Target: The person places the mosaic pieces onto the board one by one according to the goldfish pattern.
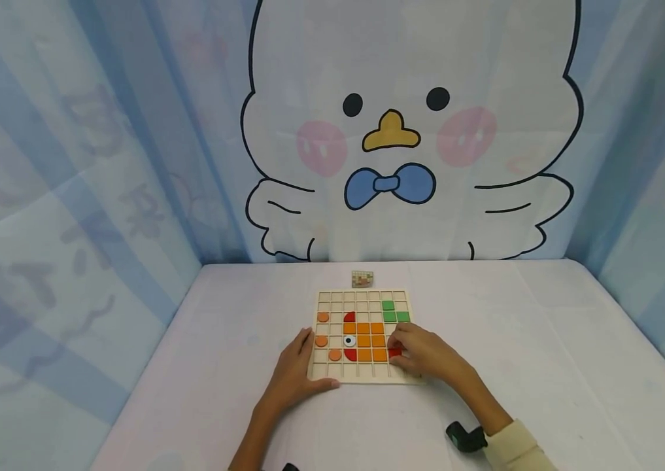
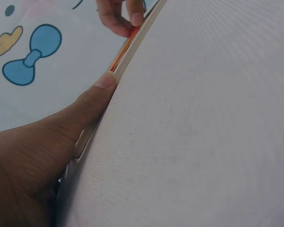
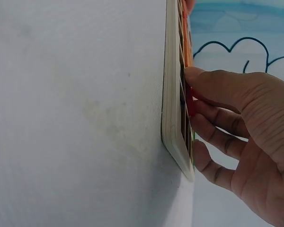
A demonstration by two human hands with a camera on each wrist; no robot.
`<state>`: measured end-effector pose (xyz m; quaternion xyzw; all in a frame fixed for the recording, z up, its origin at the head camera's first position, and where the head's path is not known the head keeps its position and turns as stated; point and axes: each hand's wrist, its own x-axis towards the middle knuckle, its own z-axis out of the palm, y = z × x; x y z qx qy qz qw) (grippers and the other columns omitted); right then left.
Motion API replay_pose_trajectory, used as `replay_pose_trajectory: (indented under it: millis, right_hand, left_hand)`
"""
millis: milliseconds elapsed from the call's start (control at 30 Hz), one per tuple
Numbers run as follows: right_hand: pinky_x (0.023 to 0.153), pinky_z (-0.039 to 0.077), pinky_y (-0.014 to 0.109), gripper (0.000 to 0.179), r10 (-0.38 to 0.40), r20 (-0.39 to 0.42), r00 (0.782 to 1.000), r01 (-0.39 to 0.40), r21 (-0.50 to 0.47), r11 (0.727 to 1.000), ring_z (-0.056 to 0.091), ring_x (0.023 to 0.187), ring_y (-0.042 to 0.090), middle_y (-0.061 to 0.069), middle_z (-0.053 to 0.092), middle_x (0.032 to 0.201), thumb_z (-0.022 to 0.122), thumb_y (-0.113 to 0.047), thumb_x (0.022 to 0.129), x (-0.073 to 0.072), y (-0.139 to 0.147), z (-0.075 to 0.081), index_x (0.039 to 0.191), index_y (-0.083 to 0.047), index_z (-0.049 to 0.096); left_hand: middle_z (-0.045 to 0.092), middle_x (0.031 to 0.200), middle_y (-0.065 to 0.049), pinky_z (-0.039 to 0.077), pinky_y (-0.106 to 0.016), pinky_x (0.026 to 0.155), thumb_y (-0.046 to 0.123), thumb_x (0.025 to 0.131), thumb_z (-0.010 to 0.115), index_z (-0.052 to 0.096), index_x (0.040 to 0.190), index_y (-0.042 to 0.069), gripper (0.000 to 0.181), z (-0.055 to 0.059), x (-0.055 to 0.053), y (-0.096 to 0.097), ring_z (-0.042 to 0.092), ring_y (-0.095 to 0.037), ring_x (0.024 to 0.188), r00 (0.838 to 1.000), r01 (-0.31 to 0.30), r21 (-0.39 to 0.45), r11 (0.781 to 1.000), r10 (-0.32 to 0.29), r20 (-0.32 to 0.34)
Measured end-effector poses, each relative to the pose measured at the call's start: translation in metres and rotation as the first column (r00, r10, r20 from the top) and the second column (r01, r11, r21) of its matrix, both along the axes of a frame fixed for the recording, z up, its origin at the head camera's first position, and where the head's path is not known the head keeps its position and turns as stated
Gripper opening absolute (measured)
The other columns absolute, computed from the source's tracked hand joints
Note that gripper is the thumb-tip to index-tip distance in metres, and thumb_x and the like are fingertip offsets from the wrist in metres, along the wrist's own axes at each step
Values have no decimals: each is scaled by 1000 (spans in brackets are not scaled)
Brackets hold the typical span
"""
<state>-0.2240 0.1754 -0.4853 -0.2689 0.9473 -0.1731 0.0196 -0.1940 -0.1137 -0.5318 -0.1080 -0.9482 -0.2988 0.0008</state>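
Observation:
A square cream grid board (image 1: 367, 378) lies on the table, with colored flat pieces in its cells. My left hand (image 1: 295, 373) steadies its near left corner, fingers along the left side and thumb (image 2: 104, 81) on the front edge. Over the right part of the board, my right hand (image 1: 426, 351) pinches a red piece (image 1: 395, 352) between thumb and fingertips, low in its cell; the fingers hide part of its shape. To its left is a block of orange squares (image 1: 371, 341), with a white eye piece (image 1: 350, 341) and red quarter-round pieces (image 1: 350, 355) beside it.
Several orange round pieces (image 1: 335, 354) sit at the board's left, green squares (image 1: 389, 316) at its upper right. A small patterned card (image 1: 362, 279) lies behind the board. A black wrist device (image 1: 465, 437) is on the right arm. A printed curtain (image 1: 391, 229) hangs behind the table.

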Motion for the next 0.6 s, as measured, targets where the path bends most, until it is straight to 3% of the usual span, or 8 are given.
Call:
replay_pose_trajectory:
  millis: [267, 433, 600]
  right_hand:
    - [92, 53, 35, 22, 29, 58, 998, -26, -49, 998, 54, 95, 11, -4, 60, 104, 77, -20, 84, -2, -3, 1, 102, -12, 69]
    - [92, 53, 36, 19, 81, 96, 992, -70, -115, 991, 56, 96, 13, -4, 60, 102, 75, -12, 85, -2, -4, 2, 103, -8, 70]
    - [91, 54, 35, 20, 86, 109, 990, -72, -127, 989, 55, 95, 11, -6, 60, 100, 74, -11, 86, -4, -3, 2, 105, -9, 70]
  left_hand:
    - [20, 162, -13, 30, -51, 117, 74, 65, 74, 24, 155, 5, 123, 0, 0, -1, 28, -34, 146, 1000, -3, 14, 1000, 3, -5]
    - [20, 162, -13, 30, -51, 117, 74, 65, 74, 24, 155, 5, 124, 0, 1, -1, 28, -33, 146, 1000, 1, 12, 1000, -1, -2]
    - [20, 163, -12, 30, -51, 117, 74, 65, 74, 23, 155, 5, 124, 2, 1, -1, 28, -33, 146, 1000, 5, 15, 1000, -5, 5]
